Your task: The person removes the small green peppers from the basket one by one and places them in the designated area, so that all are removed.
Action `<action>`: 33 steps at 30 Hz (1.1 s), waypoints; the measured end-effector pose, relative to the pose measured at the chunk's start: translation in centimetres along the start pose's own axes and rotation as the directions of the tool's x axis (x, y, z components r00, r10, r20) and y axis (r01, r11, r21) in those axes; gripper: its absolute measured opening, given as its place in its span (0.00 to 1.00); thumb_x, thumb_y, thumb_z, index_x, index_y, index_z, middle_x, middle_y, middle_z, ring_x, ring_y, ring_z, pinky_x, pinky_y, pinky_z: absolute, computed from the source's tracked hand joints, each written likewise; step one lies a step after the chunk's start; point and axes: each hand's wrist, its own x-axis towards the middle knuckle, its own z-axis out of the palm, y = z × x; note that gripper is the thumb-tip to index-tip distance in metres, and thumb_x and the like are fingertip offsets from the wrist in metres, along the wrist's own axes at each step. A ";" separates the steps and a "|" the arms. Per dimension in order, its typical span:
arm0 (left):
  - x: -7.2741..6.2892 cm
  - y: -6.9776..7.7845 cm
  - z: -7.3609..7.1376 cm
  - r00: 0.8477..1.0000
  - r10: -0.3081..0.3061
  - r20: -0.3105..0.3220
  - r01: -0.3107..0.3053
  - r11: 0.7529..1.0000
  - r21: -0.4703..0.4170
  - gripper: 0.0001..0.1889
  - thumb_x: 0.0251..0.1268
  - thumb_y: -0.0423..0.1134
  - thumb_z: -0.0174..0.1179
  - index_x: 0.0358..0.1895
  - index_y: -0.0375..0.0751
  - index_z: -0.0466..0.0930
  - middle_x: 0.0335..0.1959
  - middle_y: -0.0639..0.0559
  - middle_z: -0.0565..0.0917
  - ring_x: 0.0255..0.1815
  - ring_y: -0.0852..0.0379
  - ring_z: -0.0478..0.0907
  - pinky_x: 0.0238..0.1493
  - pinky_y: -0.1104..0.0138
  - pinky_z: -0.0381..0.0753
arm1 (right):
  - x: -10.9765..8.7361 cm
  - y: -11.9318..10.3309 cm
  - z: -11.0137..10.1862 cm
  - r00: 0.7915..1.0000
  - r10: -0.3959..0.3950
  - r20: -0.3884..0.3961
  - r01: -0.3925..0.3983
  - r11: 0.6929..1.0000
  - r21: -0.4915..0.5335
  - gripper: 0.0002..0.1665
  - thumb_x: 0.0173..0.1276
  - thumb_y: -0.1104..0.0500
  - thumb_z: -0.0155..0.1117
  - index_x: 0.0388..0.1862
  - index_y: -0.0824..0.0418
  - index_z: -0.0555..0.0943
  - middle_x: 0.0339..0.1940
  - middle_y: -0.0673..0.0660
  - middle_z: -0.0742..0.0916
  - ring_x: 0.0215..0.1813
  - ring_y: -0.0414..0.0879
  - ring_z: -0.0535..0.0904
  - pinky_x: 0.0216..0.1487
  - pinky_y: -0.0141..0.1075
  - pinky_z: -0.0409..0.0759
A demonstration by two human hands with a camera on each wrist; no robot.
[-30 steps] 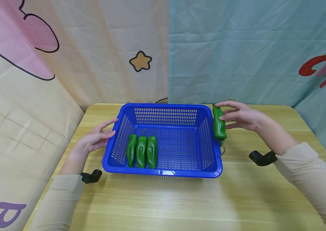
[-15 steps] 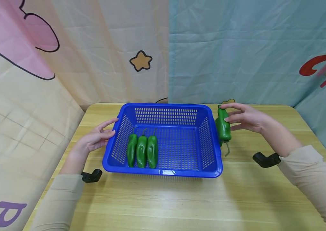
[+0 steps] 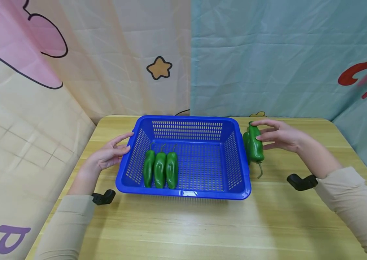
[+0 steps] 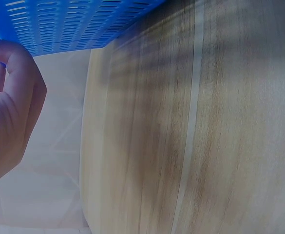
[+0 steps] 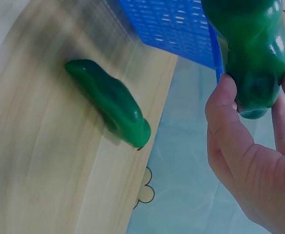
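My right hand (image 3: pixel 282 136) pinches a glossy green pepper (image 3: pixel 256 146) between thumb and fingers, just outside the right side of a blue plastic basket (image 3: pixel 183 194). The pepper hangs above the table, its curved stem pointing toward me in the head view. A second green pepper (image 5: pixel 110 100) lies on the wood below, seen whole in the right wrist view and partly hidden by the held one in the head view. Inside the basket, three green peppers (image 3: pixel 160 169) lie side by side toward the left. My left hand (image 3: pixel 110 153) grips the basket's left rim.
The basket stands on a light wooden table (image 3: pixel 170 231), its rim raised above the tabletop. Fabric curtains (image 3: pixel 254 61) printed with cartoon shapes hang close behind and beside the table. A black wrist mount (image 3: pixel 301 182) juts from the right sleeve.
My right hand has carried its pepper rightward and slightly toward me, away from the basket's right rim. More of the pepper on the table shows now. The left hand stays put.
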 end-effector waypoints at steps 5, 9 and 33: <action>0.1 0.0 0.0 1.000 0.000 0.002 0.000 1.000 -0.002 0.25 0.70 0.27 0.45 0.65 0.52 0.55 0.42 0.45 0.80 0.39 0.53 0.81 0.39 0.64 0.83 | 0.0 0.5 -0.4 1.000 0.004 -0.011 -0.004 1.000 0.007 0.26 0.65 0.70 0.58 0.55 0.45 0.72 0.49 0.53 0.78 0.47 0.46 0.79 0.48 0.46 0.80; 0.1 0.0 0.0 1.000 0.002 0.003 -0.002 1.000 -0.003 0.24 0.71 0.27 0.45 0.65 0.52 0.55 0.41 0.45 0.80 0.38 0.53 0.82 0.39 0.64 0.83 | 0.0 1.1 -0.7 1.000 0.011 -0.019 -0.010 1.000 0.018 0.25 0.65 0.70 0.58 0.53 0.43 0.73 0.47 0.52 0.79 0.47 0.46 0.80 0.48 0.46 0.80; 0.0 -0.2 -0.2 0.999 0.020 0.035 -0.019 1.000 -0.012 0.23 0.71 0.27 0.42 0.64 0.52 0.56 0.42 0.45 0.80 0.39 0.53 0.81 0.39 0.64 0.83 | 0.1 4.3 -2.3 0.998 0.034 -0.050 -0.031 0.998 0.061 0.23 0.65 0.69 0.58 0.49 0.41 0.74 0.41 0.49 0.82 0.41 0.45 0.82 0.45 0.42 0.81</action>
